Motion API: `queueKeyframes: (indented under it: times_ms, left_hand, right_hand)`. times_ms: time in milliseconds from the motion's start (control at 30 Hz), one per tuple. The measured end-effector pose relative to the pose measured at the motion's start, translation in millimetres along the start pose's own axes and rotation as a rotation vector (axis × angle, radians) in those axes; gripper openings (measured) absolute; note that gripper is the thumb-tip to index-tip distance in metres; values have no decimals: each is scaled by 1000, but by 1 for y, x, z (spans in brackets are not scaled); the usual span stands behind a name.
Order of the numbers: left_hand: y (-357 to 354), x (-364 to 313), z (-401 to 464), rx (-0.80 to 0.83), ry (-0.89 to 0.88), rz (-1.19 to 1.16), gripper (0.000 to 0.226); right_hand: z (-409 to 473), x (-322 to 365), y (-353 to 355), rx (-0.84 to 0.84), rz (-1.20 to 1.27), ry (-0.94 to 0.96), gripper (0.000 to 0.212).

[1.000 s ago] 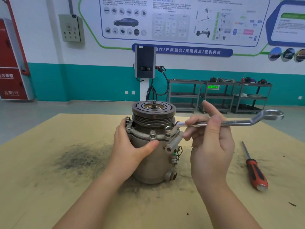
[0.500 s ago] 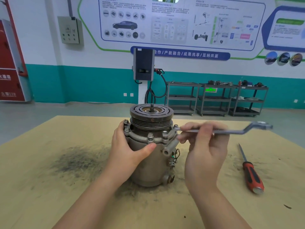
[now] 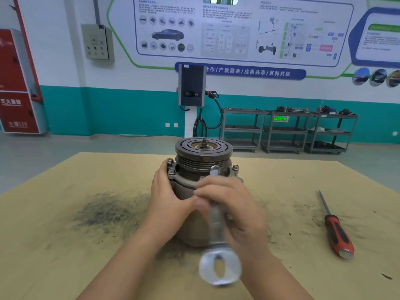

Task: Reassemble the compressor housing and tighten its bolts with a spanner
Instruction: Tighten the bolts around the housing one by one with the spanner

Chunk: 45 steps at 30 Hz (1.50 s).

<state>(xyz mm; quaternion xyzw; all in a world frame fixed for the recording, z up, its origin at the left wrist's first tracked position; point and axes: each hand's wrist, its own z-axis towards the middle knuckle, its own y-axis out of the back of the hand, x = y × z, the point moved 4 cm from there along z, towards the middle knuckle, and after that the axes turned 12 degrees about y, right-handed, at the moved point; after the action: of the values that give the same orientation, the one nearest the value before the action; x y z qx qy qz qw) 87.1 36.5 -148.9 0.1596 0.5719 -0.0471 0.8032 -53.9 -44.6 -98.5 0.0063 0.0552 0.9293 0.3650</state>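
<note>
Compressor (image 3: 194, 191) upright mid-table, housing closed, flange bolts (image 3: 171, 162) fitted. Left hand (image 3: 168, 202) grips its side. Right hand (image 3: 229, 204) grips the blurred spanner (image 3: 216, 224), head at a front bolt. Tightening under way; remaining bolts likely outstanding

Bench and workshop as I see them

A red-handled screwdriver (image 3: 336, 231) lies on my tan table (image 3: 65, 224) beside a dark grime smudge (image 3: 104, 213); grey shelving carts (image 3: 287, 131) line the teal wall.
</note>
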Motion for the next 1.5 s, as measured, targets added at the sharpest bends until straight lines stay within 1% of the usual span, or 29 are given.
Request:
queueKeyframes:
  times_ms: [67,133,200,300,400,467,567,600,633,667,700,767,833,867,900,967,1000,1067,1133,1167,1200,1267,1300,1367,1433,1500]
  left_hand:
    - [1,-5,-3,-17,3,0,105]
    - [0,-11,-4,-14,-8,14,101]
    - [0,-11,-6,-9,-6,13,96]
    - [1,-12,-6,-5,11,20,95]
    - [2,-14,-7,-5,7,14,88]
    - [2,-14,-8,-6,12,18,89]
    - [2,-15,-8,2,17,18,88]
    - [2,-15,-8,6,15,13,92]
    - [2,-15,-7,7,14,13,99]
    - [2,-14,-7,4,19,22,106]
    - [1,-13,-6,-5,19,31,107]
    - [2,-10,-5,-24,2,30,93]
    - [1,-8,-4,-41,-9,31,84]
    - [1,-6,-2,-49,-11,21,87]
    - [0,-2,0,-55,0,-10,95]
    - [-2,6,5,-33,38,-114,100]
    - [-2,9,7,-15,39,-131,96]
    - [-3,13,9,-1,26,-92,86]
    - [-2,12,7,-26,22,-46,86]
    - [-2,11,6,-42,24,-42,89]
    - [-1,8,4,-67,24,-33,93]
    - [0,-1,-1,-124,31,22,101]
    - [0,-6,-4,-146,36,39,104]
    - [-2,-16,-14,-197,36,76,111]
    - [-7,-23,-26,-278,20,127,115]
    - [-8,-28,-33,-376,-25,149,103]
  right_hand:
    - [6,-4,11,-174,95,-94,14]
    - [10,-11,21,-358,208,-206,12]
    - [9,-22,30,-509,295,-358,12]
    - [3,-39,40,-680,401,-560,17]
    - [-2,-54,41,-732,518,-736,22]
    - [-4,-63,41,-733,606,-838,21]
    - [-3,-71,44,-681,678,-904,19]
    - [-2,-71,44,-659,663,-880,18]
    - [-2,-68,44,-634,614,-816,18]
    - [-1,-63,44,-608,533,-709,18]
    - [-1,-54,42,-574,426,-567,18]
    - [-3,-34,32,-438,197,-269,16]
    - [-5,-18,19,-254,22,-80,17]
    - [-6,-13,13,-178,-44,-12,20]
    - [-7,-10,8,-121,-92,36,23]
    - [-7,-8,1,-50,-132,61,26]
    - [-6,-7,-3,-19,-135,58,26]
    - [-4,-5,-7,36,-136,57,25]
    - [-1,-3,-4,46,-116,49,30]
    - [0,-4,0,18,-92,27,30]
    - [2,-5,5,-36,-62,-16,26]
    - [8,-10,17,-221,17,-136,11]
    - [9,-15,25,-342,79,-205,8]
    - [8,-28,39,-568,198,-390,13]
    - [4,-44,49,-729,293,-590,20]
    - [-1,-57,55,-825,379,-737,28]
